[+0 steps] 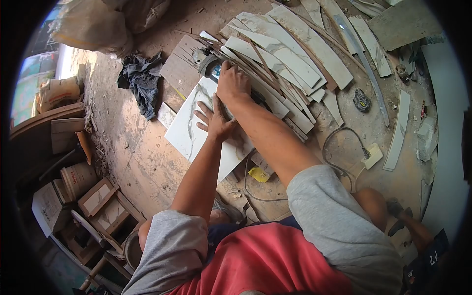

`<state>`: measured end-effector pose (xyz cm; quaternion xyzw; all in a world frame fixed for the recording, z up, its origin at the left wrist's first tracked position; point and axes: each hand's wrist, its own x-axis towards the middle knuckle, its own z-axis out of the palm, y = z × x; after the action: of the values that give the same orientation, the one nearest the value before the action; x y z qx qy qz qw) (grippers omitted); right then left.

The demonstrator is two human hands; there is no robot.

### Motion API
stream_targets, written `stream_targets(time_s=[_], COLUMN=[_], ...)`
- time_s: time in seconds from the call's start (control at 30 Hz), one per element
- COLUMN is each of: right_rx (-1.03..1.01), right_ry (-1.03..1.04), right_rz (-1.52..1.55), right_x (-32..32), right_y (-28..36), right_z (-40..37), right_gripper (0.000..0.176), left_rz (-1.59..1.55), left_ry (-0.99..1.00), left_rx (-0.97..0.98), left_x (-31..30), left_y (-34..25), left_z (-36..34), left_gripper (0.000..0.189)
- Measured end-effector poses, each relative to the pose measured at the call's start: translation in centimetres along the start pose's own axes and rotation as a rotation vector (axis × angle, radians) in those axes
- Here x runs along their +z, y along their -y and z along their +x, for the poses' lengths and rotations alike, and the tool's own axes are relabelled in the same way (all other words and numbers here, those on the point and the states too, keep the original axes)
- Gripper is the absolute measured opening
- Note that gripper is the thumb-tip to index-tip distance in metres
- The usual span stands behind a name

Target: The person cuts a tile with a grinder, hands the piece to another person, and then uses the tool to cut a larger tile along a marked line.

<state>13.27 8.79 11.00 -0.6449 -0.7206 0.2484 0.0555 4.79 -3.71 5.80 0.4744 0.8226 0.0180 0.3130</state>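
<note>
My right hand (pixel 234 84) is wrapped round an angle grinder (pixel 208 65), whose head and guard show beyond my knuckles; part of its body is hidden under my hand and forearm. The grinder sits at the far edge of a white marble-patterned tile (pixel 189 125). Fingers spread, my left hand (pixel 216 122) lies flat on that tile, just nearer to me than the grinder. Beneath the far end of the tile is a dusty board (pixel 181 66).
Cut tile strips (pixel 295 54) are piled at the far right. A tape measure (pixel 362 100), a long metal straightedge (pixel 366 64) and a power socket (pixel 372 156) with a cable lie to the right. Dark cloth (pixel 140 83) lies left; a bucket (pixel 78 179) stands beyond it.
</note>
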Motion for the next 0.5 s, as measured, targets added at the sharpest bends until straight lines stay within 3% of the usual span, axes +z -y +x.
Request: stream_targets(time_s=[0.5], right_rx=[0.023], right_ry=[0.023], right_rz=[0.037], right_x=[-0.3], right_y=[0.1], right_z=[0.1], right_gripper=[0.051], left_rz=[-0.028], left_ry=[-0.010], left_rx=[0.041], left_x=[0.8], left_y=[1.2], left_z=[0.7], left_gripper=[0.130])
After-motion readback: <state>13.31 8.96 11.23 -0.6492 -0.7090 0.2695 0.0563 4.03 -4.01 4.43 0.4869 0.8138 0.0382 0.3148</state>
